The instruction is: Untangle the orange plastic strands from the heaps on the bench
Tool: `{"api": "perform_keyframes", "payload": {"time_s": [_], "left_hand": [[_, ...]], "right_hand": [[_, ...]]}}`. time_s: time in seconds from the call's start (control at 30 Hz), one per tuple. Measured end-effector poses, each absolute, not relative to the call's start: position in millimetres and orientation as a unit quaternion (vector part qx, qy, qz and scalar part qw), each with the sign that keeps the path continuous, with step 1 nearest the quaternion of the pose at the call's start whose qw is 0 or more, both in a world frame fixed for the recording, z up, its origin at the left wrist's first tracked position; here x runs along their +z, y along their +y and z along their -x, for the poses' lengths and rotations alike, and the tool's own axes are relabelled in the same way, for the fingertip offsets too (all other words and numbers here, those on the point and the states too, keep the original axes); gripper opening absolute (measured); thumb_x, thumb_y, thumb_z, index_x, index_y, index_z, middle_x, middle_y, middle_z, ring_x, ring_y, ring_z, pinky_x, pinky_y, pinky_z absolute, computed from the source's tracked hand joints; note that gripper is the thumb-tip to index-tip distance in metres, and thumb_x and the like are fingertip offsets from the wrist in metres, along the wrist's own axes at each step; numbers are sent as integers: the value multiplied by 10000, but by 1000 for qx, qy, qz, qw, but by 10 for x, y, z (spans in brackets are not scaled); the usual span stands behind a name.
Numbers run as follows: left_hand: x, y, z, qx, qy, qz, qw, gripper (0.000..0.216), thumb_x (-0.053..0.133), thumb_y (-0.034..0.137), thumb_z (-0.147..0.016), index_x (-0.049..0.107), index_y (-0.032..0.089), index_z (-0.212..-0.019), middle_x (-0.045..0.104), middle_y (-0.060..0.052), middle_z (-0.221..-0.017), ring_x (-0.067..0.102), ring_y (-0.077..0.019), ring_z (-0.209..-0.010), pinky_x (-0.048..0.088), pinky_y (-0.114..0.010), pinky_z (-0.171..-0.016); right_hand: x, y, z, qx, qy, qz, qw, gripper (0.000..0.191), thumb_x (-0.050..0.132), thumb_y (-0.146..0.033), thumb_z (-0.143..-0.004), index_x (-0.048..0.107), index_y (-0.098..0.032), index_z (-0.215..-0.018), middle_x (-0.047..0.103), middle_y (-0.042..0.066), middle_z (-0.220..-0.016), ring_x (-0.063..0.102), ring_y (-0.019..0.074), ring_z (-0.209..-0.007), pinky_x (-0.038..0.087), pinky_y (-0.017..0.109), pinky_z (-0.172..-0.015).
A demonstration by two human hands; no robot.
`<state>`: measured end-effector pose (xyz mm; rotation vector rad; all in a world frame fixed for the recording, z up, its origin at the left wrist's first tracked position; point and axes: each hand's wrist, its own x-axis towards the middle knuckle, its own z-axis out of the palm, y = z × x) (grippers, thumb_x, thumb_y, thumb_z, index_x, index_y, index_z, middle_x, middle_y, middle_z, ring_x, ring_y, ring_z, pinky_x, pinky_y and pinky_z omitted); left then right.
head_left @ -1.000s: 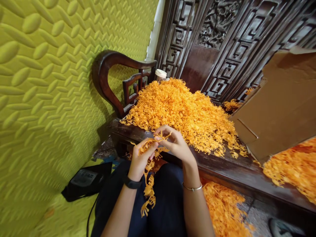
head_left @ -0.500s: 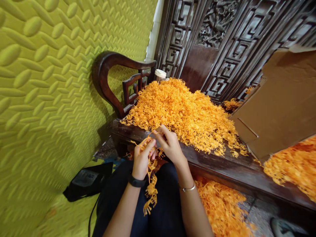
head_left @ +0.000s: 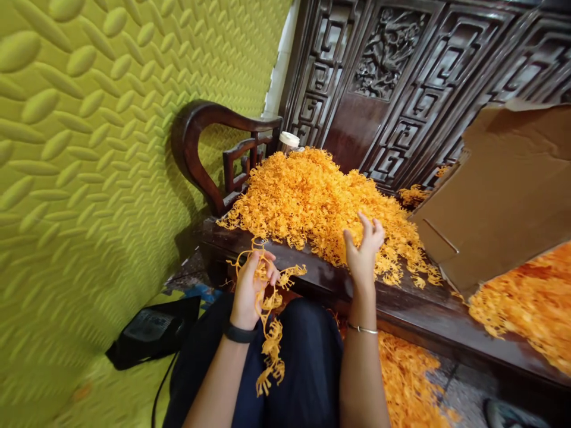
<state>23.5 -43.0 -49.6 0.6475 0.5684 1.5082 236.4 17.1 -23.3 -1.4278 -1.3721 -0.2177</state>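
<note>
A big heap of small orange plastic pieces [head_left: 321, 202] lies on a dark carved wooden bench [head_left: 401, 303]. My left hand [head_left: 252, 285] is closed round a bunch of joined orange strands [head_left: 270, 339] that hang down over my lap. My right hand [head_left: 363, 252] is lifted over the near edge of the heap, its fingers apart and nothing in it.
A brown cardboard sheet [head_left: 504, 196] leans at the right, with more orange pieces [head_left: 526, 303] beside it and on the floor [head_left: 405, 380]. A small jar with a white lid [head_left: 289, 141] stands behind the heap. A black device [head_left: 151, 330] lies by the green padded wall [head_left: 89, 148].
My right hand let go of the strands and moved right and up to the heap, fingers spread. My left hand kept its hold on the bunch.
</note>
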Motion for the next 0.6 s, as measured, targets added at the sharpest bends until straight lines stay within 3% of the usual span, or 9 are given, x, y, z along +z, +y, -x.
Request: {"api": "perform_keyframes", "payload": {"time_s": [0.07,0.1,0.2,0.3,0.47,0.6], "left_hand": [[-497,-403,-257,656,255,-277,654,282,552,423,-797,584,144,-779,427,55,-499,447,-69,-462,374,-220,-552],[-496,-390,-271,655,260,-275,654,272,548,415,-800,581,145,-796,429,54,-500,448,-71,-462,373,-219,-549],[-495,-352,-308,653,258,-263,662,320,507,464,-809,573,154,-850,449,51,-512,441,-78,-451,372,-220,-526],[-499,-328,-334,654,264,-246,664,391,473,525,-804,576,164,-914,508,35,-559,470,-88,-472,380,-215,-513],[-473,-349,-349,662,299,-223,650,458,486,564,-780,607,182,-1002,641,-23,-816,604,-146,-740,456,-227,-631],[-466,-364,-340,640,303,-226,669,483,488,571,-781,629,177,-1023,653,-50,-899,607,-176,-877,479,-236,-690]], "right_hand": [[-271,153,-2255,-59,-619,592,512,409,512,-385,-816,503,-207,-1184,318,156,-1331,259,320,-1281,225,544,-997],[-265,131,-2165,-25,-639,573,512,367,514,-368,-821,525,-207,-1150,355,148,-1313,307,300,-1258,256,514,-993],[-172,4,-1853,156,-710,483,489,208,470,-342,-868,596,-190,-931,586,92,-1004,544,201,-966,414,360,-841],[-73,-161,-1591,284,-750,415,429,245,471,-349,-880,593,-179,-752,596,27,-732,556,143,-713,426,281,-692],[-98,-270,-1385,303,-795,348,394,194,614,-357,-789,631,-214,-919,583,31,-880,534,148,-796,423,270,-719],[-173,-219,-1367,320,-788,339,402,208,598,-338,-805,627,-242,-988,572,39,-996,504,138,-767,423,268,-698]]}}
